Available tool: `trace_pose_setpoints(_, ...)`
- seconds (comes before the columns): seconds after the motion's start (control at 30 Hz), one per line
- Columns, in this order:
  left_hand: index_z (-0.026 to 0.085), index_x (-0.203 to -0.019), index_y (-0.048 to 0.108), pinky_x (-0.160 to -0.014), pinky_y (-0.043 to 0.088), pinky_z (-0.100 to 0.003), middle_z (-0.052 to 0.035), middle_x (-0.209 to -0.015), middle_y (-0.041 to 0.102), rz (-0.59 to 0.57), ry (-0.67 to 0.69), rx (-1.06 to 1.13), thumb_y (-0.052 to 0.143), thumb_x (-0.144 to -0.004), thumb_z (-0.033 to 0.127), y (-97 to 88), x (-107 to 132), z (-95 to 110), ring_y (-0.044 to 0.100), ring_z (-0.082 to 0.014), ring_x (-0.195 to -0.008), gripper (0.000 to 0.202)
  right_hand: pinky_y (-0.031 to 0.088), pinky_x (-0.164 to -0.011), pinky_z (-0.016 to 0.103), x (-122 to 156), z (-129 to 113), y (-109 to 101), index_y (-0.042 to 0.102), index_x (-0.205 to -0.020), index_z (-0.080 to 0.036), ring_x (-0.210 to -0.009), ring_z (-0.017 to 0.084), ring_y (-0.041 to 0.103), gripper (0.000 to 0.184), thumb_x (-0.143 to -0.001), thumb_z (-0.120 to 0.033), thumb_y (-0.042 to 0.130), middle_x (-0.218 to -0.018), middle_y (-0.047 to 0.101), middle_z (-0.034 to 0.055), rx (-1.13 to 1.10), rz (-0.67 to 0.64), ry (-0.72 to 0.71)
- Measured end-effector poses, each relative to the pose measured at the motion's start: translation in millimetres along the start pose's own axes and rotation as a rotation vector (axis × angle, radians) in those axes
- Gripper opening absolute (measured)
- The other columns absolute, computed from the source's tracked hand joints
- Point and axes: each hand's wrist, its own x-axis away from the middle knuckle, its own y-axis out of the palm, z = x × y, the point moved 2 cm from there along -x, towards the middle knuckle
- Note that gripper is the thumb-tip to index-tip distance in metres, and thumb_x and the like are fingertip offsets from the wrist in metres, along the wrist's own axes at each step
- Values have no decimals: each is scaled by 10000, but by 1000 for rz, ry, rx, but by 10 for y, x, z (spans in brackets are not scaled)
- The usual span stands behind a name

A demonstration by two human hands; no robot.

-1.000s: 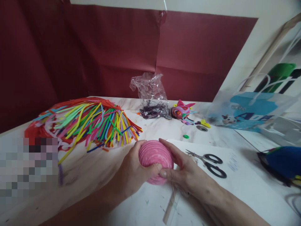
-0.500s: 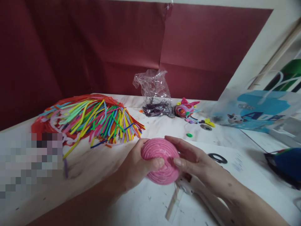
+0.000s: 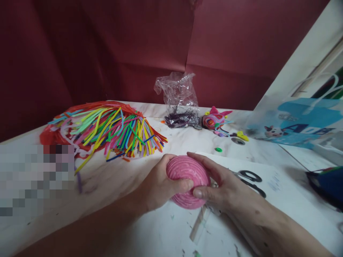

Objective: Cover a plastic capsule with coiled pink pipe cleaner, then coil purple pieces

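Near field: both forearms enter from the bottom edge. My left hand (image 3: 158, 185) and right hand (image 3: 227, 189) meet on a pink coiled dome (image 3: 186, 175), held just above the table (image 3: 112, 185), slightly right of centre. The left fingers curl round its left side with the thumb pressed across the front. The right fingers arch over the top and the right thumb closes on the lower front. Both hands are clamped on it, and neither holds anything else. A pale strip (image 3: 199, 223) lies on the table just beneath the dome.

Condition of the piece: I judge the coiling well advanced, since the ribs run in close rings and the visible face shows no gaps. I cannot see its underside, so I cannot tell whether it is closed there. It carries no ears, buttons or other trim.

Middle field: scissors (image 3: 250, 178) lie on a white sheet (image 3: 281, 200) just right of the right hand, untouched. A green button (image 3: 218, 150) sits beyond them.

Far field: a large heap of coloured stems (image 3: 112, 132) lies far left, so plenty of stock is unused. A clear plastic bag (image 3: 178, 96) stands at the back. Just right of it is a small trimmed figure (image 3: 214, 120), which looks finished by comparison. A blue-printed bag (image 3: 297, 123) stands far right.
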Motion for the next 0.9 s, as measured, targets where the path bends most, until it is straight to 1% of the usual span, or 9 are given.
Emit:
trace_pose_setpoints(0.17,160,-1027,499,-737,448,-340,-56,-958,593,13,-34,-83,676,-634,308,17,25,12,558,-221,-867,456,343,-1009,451,38,-43,34,407,-1332,-216,-1164,292,462,754,-682,-448,710,-1293,498,82,216,59,-57)
trace_pose_setpoints(0.3,158,-1004,505,-725,450,-342,-62,-946,598,33,-46,-92,654,-646,313,23,32,8,564,-227,-861,417,356,-989,485,42,-25,23,405,-1344,-209,-1127,310,490,736,-712,-475,673,-1291,504,98,336,87,-101)
trace_pose_setpoints(0.4,156,-1012,501,-728,446,-323,-53,-941,597,47,-29,-77,670,-636,304,22,32,13,561,-212,-859,439,358,-993,483,44,2,-13,398,-1345,-220,-1142,305,483,726,-723,-483,664,-1298,499,92,340,76,-91)
trace_pose_setpoints(0.53,149,-1002,498,-711,443,-302,-41,-912,593,37,-49,-41,673,-635,291,33,27,30,557,-194,-835,430,344,-1014,472,49,-13,-41,388,-1342,-240,-1186,288,451,689,-748,-473,646,-1314,479,78,331,41,-79)
trace_pose_setpoints(0.67,150,-989,499,-718,442,-323,-50,-913,590,80,-68,-106,652,-637,291,40,32,52,558,-210,-836,410,361,-1010,446,58,-42,-6,376,-1341,-235,-1184,267,452,650,-774,-444,616,-1319,469,71,378,20,-78)
trace_pose_setpoints(0.8,165,-996,499,-725,443,-330,-53,-933,595,95,-75,-171,649,-644,289,42,45,50,562,-223,-857,403,307,-1051,433,72,-23,16,377,-1338,-233,-1238,250,388,617,-789,-417,592,-1372,410,55,435,21,-119)
trace_pose_setpoints(0.9,183,-1015,497,-744,440,-324,-41,-952,599,99,-60,-197,665,-646,277,39,47,45,565,-216,-869,416,290,-1061,433,67,4,7,375,-1342,-233,-1248,251,376,649,-771,-436,609,-1383,398,54,419,22,-101)
